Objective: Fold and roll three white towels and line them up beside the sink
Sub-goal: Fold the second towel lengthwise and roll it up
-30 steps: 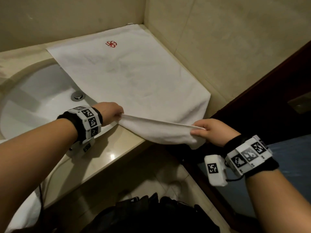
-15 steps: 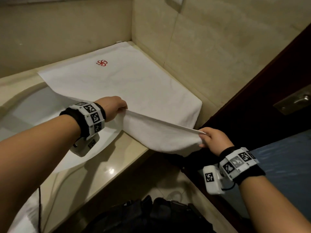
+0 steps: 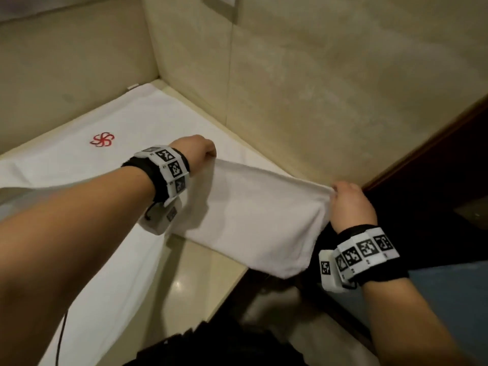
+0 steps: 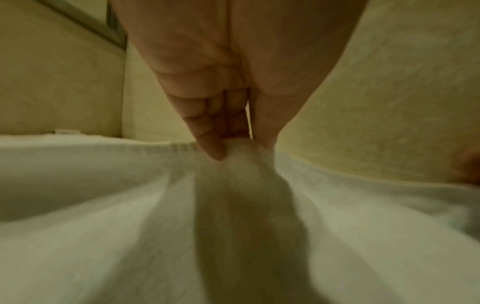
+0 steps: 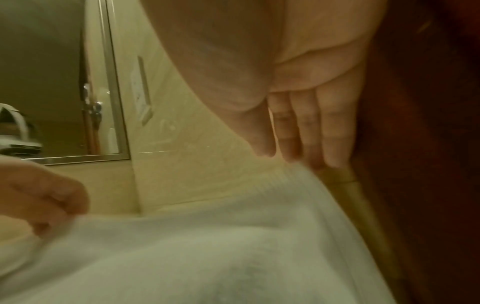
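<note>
Left hand (image 3: 196, 151) and right hand (image 3: 348, 204) each pinching a corner of the white towel (image 3: 253, 212), lifted edge stretched between them. Rest lying flat on the counter (image 3: 195, 276), toward 11 o'clock. Fold probably going that way.

The head view looks down from above, over both arms, at the beige stone counter (image 3: 190, 281) in the corner of the pale walls. The left wrist view sits very close under the left hand (image 4: 233, 86) and looks along its fingers at the white cloth towel (image 4: 103, 205), toward the corner. The right wrist view sits just as close under the right hand (image 5: 306, 82) and faces the steel-framed mirror (image 5: 114, 102). All three views share the towel's lifted edge.
</note>
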`<control>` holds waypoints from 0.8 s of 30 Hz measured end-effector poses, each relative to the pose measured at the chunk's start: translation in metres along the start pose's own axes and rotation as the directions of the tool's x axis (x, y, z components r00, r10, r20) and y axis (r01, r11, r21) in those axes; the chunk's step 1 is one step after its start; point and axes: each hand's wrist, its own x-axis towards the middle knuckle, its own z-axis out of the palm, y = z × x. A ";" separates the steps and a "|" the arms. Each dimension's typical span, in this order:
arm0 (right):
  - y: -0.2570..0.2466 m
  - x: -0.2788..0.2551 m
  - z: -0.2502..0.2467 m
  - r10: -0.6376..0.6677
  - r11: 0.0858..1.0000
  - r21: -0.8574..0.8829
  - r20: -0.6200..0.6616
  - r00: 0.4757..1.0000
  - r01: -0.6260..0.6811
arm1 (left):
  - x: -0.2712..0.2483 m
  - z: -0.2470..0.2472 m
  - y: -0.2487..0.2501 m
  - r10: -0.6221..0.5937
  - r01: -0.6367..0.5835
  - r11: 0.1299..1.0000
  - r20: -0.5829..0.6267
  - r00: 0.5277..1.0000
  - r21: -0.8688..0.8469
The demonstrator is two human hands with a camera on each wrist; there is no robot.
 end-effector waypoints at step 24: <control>-0.315 0.069 0.085 -0.746 0.487 0.109 0.567 0.348 0.866 | -0.114 -0.016 -0.242 -0.477 0.421 0.830 0.074 0.876 0.367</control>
